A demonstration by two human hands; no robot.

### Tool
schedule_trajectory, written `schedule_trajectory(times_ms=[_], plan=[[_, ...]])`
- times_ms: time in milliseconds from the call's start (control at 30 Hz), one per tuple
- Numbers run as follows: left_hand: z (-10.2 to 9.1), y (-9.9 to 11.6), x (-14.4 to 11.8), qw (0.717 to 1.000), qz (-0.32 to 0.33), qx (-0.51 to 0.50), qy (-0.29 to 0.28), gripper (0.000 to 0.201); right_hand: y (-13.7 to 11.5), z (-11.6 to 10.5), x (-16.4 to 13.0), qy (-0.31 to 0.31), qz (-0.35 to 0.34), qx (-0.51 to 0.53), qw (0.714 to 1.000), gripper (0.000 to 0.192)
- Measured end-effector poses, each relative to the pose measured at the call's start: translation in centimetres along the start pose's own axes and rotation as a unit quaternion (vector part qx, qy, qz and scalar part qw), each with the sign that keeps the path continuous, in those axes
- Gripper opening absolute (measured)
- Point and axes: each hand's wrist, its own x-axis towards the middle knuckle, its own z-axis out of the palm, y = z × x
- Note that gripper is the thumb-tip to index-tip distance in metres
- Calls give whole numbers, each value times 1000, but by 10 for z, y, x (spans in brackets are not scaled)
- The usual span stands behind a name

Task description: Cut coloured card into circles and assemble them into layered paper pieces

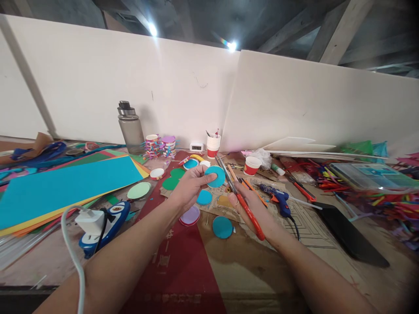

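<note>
While I look down at the table (248,266), my left hand (190,185) pinches a blue paper circle (216,176) between thumb and fingers and holds it up above the table. My right hand (253,207) is closed around red scissors (244,203), whose blades point up toward the circle, just beside it. More blue circles (222,227) and a purple one (190,215) lie flat under my hands. A blue glue gun (278,198) rests near my right hand. Big sheets of colored paper (62,185) lie on my left, with a gray bottle (130,128) by the white wall.
</note>
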Motion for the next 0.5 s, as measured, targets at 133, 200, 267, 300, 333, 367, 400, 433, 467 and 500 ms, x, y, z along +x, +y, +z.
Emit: schedule_trajectory(times_ms=[133, 200, 267, 300, 333, 367, 400, 433, 467, 500], plan=[[-3, 7, 1, 1000, -19, 5, -22, 32, -1, -1, 0, -37, 13, 0, 999, 29], [-5, 9, 3, 999, -24, 12, -21, 33, -2, -2, 1, -44, 10, 7, 999, 29], [-7, 9, 4, 999, -27, 17, -17, 34, -3, -3, 1, -50, 7, 12, 999, 29], [-8, 9, 4, 999, -29, 18, -16, 34, -3, -3, 1, -53, 6, 13, 998, 29], [-9, 9, 5, 999, -31, 20, -15, 35, -3, -3, 1, -54, 6, 13, 998, 28], [-9, 9, 5, 999, -32, 21, -15, 35, -3, -3, 1, -55, 5, 13, 998, 28], [-9, 8, 5, 999, -33, 21, -16, 35, -3, -2, 1, -55, 5, 12, 998, 28], [-9, 8, 5, 999, -32, 21, -17, 35, -2, -2, 1, -55, 4, 11, 998, 28], [-9, 8, 5, 999, -31, 19, -18, 35, -2, -2, 1, -54, 3, 10, 998, 28], [-9, 8, 5, 999, -30, 18, -20, 35, -2, -2, 1, -52, 2, 11, 999, 27]])
